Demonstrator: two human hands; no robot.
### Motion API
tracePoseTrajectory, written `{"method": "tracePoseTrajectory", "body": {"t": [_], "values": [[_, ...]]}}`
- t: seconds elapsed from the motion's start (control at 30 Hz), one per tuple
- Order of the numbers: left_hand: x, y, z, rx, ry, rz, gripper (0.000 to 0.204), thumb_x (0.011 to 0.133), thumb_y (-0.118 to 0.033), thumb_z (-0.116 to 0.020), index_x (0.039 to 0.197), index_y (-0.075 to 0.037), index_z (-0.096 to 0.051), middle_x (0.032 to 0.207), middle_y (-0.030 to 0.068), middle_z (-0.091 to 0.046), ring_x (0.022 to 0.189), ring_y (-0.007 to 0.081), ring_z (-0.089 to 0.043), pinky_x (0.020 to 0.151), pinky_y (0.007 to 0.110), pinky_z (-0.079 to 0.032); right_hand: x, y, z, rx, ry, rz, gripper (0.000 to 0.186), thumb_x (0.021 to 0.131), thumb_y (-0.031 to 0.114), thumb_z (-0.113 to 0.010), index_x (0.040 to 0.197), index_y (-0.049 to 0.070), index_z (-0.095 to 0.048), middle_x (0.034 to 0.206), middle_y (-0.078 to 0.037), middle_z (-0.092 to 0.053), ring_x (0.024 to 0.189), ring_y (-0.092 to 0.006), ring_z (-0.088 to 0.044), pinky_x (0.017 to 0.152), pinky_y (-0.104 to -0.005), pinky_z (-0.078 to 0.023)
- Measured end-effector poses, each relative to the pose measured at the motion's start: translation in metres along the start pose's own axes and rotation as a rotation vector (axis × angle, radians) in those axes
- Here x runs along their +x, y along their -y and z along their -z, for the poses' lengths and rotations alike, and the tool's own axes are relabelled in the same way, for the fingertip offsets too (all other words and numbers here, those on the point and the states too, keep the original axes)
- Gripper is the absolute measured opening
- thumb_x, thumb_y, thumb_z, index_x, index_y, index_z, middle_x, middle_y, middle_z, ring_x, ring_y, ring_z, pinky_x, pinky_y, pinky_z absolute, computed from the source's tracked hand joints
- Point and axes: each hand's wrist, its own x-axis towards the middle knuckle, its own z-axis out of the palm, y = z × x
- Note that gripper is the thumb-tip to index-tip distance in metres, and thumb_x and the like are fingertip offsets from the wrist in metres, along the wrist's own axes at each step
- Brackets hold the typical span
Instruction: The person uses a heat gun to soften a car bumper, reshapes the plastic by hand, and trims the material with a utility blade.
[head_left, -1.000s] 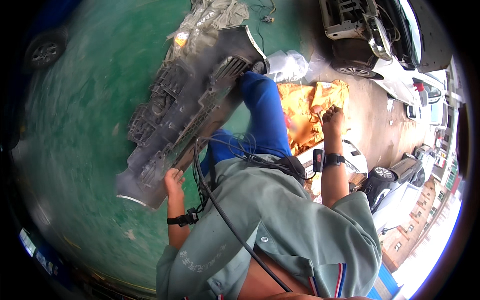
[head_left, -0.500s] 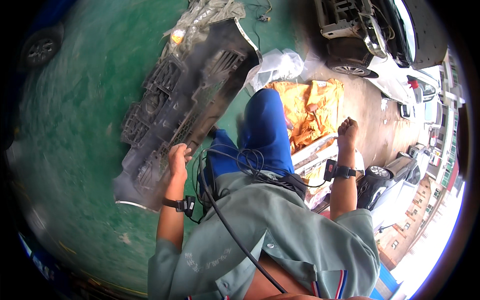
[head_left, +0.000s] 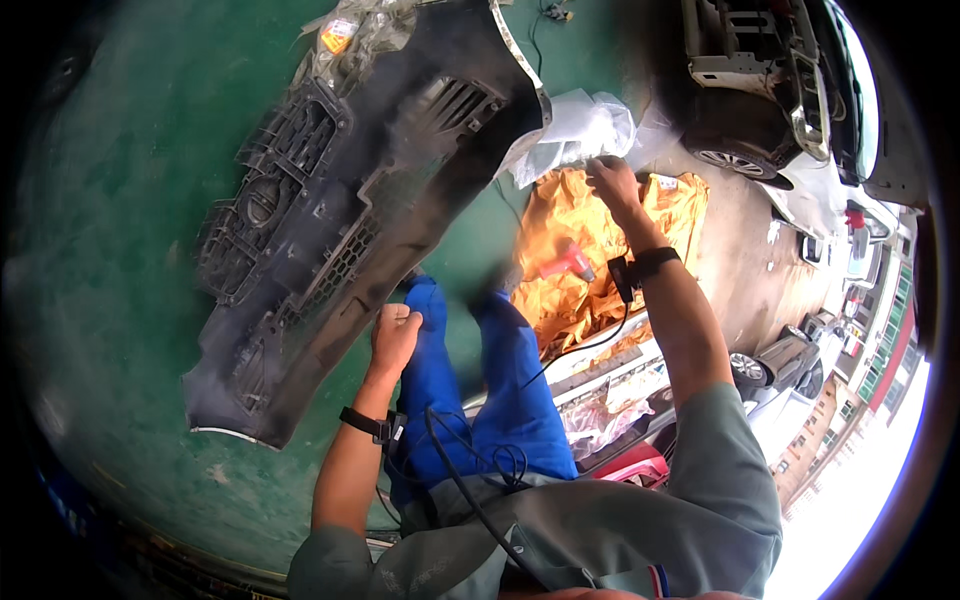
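Note:
My left hand (head_left: 398,335) is loosely curled beside my blue-trousered legs (head_left: 520,400), near the lower edge of a large dark plastic car bumper (head_left: 400,160) lying inner side up with grille openings and a slatted part along it. My right hand (head_left: 610,178) reaches out over an orange crumpled cloth (head_left: 560,210), fingers bent near crumpled clear plastic sheeting (head_left: 570,135); whether it holds anything is hidden. A red power tool (head_left: 568,262) lies on the cloth below that hand. Black cables (head_left: 465,470) hang from my waist and wrists.
Green floor (head_left: 130,300) surrounds the bumper. Grey wrapping (head_left: 370,40) lies beyond it, with a corded plug (head_left: 557,12). A partly dismantled car (head_left: 760,70) stands upper right, other cars (head_left: 775,360) farther right. Pale panels (head_left: 610,350) and a red part (head_left: 630,462) lie beside my legs.
My right hand has swung forward and inward over the orange cloth. My left hand has moved forward and right. My legs have shifted back, uncovering more of the bumper and the red tool.

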Motion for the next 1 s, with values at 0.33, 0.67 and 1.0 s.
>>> {"method": "tracePoseTrajectory", "body": {"t": [0.33,0.67,1.0], "values": [[0.043,0.079,-0.152,-0.271,0.113,0.318,0.042,0.088,-0.02,-0.068,0.119,0.007,-0.058,0.109,0.0178,-0.067,0.101,0.0234,-0.065,0.088,0.032,-0.051,0.197,-0.054,-0.137,-0.18,-0.231,-0.01,0.088,0.075,0.054,-0.078,0.123,-0.015,-0.052,0.117,-0.03,-0.066,0.116,-0.0405,-0.063,0.099,-0.0406,-0.05],[0.15,0.142,-0.204,-0.543,0.119,0.748,0.057,0.09,-0.041,-0.071,0.125,0.001,-0.057,0.12,0.0127,-0.062,0.106,0.0233,-0.065,0.083,0.038,-0.053,0.124,-0.113,-0.134,0.201,-0.289,0.05,0.058,0.077,0.029,-0.07,0.116,-0.011,-0.055,0.102,-0.025,-0.067,0.096,-0.0344,-0.065,0.09,-0.0383,-0.049],[0.179,0.04,-0.156,-0.131,0.074,0.134,0.034,0.096,-0.034,-0.061,0.112,-0.004,-0.066,0.097,0.0033,-0.069,0.084,0.0124,-0.064,0.072,0.028,-0.048,0.014,-0.159,-0.131,0.326,-0.268,-0.055,0.052,0.083,0.027,-0.065,0.122,-0.005,-0.054,0.102,-0.016,-0.063,0.09,-0.0249,-0.062,0.068,-0.0337,-0.054]]}}
